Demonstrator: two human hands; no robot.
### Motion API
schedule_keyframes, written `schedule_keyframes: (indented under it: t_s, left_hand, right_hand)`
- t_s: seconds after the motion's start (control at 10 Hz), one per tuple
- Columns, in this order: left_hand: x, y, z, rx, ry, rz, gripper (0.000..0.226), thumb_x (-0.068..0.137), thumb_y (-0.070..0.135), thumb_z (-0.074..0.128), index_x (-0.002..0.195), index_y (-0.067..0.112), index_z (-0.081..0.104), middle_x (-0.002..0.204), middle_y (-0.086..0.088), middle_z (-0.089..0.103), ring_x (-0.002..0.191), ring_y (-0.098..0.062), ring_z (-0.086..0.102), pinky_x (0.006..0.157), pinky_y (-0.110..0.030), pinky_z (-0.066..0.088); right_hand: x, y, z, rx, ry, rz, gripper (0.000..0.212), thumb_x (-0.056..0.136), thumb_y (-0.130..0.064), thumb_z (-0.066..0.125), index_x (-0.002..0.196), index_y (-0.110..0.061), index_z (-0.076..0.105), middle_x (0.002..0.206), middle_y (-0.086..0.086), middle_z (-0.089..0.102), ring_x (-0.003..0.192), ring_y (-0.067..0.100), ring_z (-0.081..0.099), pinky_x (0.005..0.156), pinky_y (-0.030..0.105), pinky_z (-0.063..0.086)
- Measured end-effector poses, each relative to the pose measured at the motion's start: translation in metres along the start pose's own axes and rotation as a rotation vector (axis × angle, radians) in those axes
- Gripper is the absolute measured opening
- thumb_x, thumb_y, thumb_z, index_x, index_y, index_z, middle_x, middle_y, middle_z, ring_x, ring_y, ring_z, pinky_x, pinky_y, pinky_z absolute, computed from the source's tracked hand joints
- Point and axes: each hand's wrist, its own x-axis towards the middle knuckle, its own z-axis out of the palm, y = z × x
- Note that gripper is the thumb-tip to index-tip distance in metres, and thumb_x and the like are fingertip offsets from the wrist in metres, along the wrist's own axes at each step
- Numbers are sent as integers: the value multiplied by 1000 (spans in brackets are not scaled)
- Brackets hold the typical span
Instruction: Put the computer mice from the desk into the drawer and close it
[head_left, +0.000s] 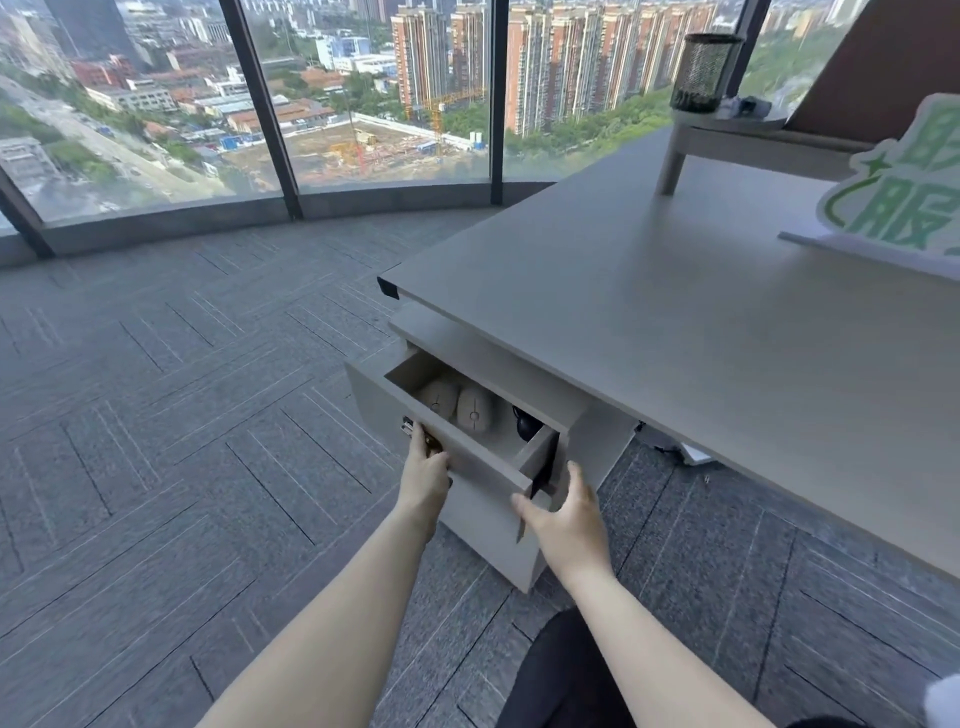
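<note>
Drawer (470, 457) open at frame centre, 2 beige mice (460, 406) inside. Left hand (425, 480) grips the front's top edge; right hand (566, 525) spread open at its corner. Push evenly, fingers clear of the gap.

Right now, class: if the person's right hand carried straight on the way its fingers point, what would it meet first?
The right hand points at the open drawer's near corner. It would probably meet the drawer front there first, if it isn't already touching; depth is unclear.
</note>
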Motion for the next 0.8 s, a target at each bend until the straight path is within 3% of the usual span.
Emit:
schedule_keyframes:
  t_s: [0.1, 0.2, 0.3, 0.4, 0.5, 0.6, 0.7, 0.8]
  left_hand:
    - [14, 7, 21, -35, -3, -26, 78, 89, 0, 38, 154, 35, 14, 120, 7, 54, 85, -18, 50, 73, -29, 43]
    - [25, 14, 38, -46, -28, -34, 79, 88, -2, 38, 155, 31, 13, 119, 10, 56, 85, -18, 53, 71, -27, 43]
    - [33, 19, 51, -66, -67, -38, 79, 87, 0, 40, 154, 34, 13, 155, 5, 35, 115, -22, 55, 90, -33, 45]
    - [40, 21, 62, -86, -110, -51, 79, 88, -1, 39, 154, 34, 13, 156, 8, 32, 119, -23, 54, 101, -37, 42]
    - [44, 22, 67, -92, -107, -66, 80, 87, -1, 39, 154, 34, 13, 156, 12, 31, 125, -21, 52, 95, -31, 43]
    - [48, 17, 65, -92, -116, -65, 82, 86, -2, 42, 153, 35, 14, 154, 14, 33, 131, -22, 49, 101, -34, 41]
    - [47, 24, 63, -106, -135, -62, 82, 85, -1, 42, 154, 34, 14, 148, 11, 36, 131, -22, 48, 108, -38, 38]
    - [38, 22, 60, -50, -110, -33, 68, 86, 1, 40, 146, 34, 36, 132, 6, 45, 106, -21, 54, 93, -33, 41]
  right_hand:
    - [22, 4, -8, 5, 35, 20, 94, 83, -47, 70, 154, -14, 18, 158, 12, 28, 141, 28, 36, 107, 36, 37]
    - [41, 8, -13, 27, 50, 43, 93, 83, -52, 67, 154, -16, 18, 160, 10, 27, 141, 29, 37, 108, 39, 37]
    - [56, 10, -17, 19, 63, 36, 89, 85, -54, 63, 153, -17, 18, 159, 9, 30, 139, 30, 41, 107, 43, 42]
    - [67, 9, -20, 38, 81, 33, 85, 87, -51, 62, 153, -18, 20, 158, 8, 33, 138, 30, 43, 107, 45, 43]
    - [75, 8, -23, 7, 89, 28, 77, 88, -48, 63, 149, -19, 27, 149, 8, 48, 129, 31, 54, 100, 47, 49]
    - [77, 9, -21, -17, 84, 20, 61, 91, -43, 62, 142, -20, 37, 136, 8, 60, 118, 31, 61, 91, 45, 53]
    - [76, 4, -22, -7, 77, 26, 59, 92, -42, 60, 142, -18, 39, 137, 7, 60, 119, 30, 60, 91, 40, 52]
    - [69, 1, -24, -2, 80, 21, 57, 93, -39, 61, 140, -14, 41, 137, 9, 59, 123, 32, 57, 92, 38, 47]
